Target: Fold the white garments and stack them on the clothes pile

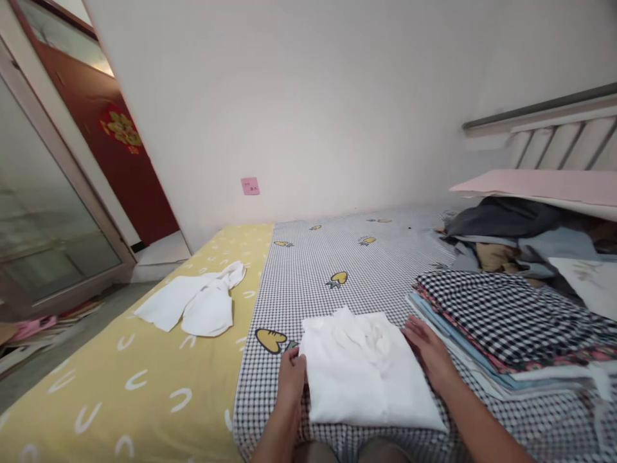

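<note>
A folded white garment [367,374] lies on the grey gingham bedsheet [284,289], directly in front of me. My left hand [291,376] touches its left edge, and my right hand [428,352] rests flat against its upper right edge. Neither hand visibly grips the cloth. Beyond my right hand sits a stack of folded fabrics [506,331], topped by black-and-white check cloth. A crumpled white cloth [200,301] lies farther left on a yellow bedsheet [130,360], out of reach of both hands' current spots.
A heap of dark and blue clothes [506,225] lies under a pink board [535,183] near the metal headboard [563,138]. The bed's left side drops to a grey floor with scattered papers [33,331]. A mirrored door [48,206] and a red door [110,141] stand beyond.
</note>
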Available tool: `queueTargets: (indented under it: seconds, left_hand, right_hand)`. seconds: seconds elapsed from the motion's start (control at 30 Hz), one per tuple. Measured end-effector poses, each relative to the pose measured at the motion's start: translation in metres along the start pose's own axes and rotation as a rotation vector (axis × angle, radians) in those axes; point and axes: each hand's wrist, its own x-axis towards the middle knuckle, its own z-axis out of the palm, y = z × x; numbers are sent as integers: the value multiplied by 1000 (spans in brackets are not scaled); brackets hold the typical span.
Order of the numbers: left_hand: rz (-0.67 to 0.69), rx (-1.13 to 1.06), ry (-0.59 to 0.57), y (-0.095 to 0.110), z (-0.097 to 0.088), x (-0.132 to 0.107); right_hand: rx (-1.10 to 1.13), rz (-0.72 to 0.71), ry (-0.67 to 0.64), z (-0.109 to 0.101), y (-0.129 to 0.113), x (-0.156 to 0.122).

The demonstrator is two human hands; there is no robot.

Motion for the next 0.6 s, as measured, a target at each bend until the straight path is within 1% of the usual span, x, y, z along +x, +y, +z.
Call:
queueTargets:
  seconds: [0.1,0.17,0.3,0.37,0.5,0.6]
  left_hand:
    - [53,118,12,9,-1,-6]
    - [124,223,23,18,2,-11]
    - [258,485,47,38,9,-17]
    - [293,623,44,43,11,-17]
    - [296,808,62,43,17,-14]
    - [254,807,70,38,23,-7]
  right_hand:
    - [107,-25,-32,-11,-2,-6]
    - [50,-57,-64,-10,-5,-9]
    - [-240,-153,-109,4,-10,-7]
    - [-402,-224,-114,11,-12,-4]
    - [-703,-322,-145,17,-18,-4]
    - [-900,-362,-161,17,-25,-8]
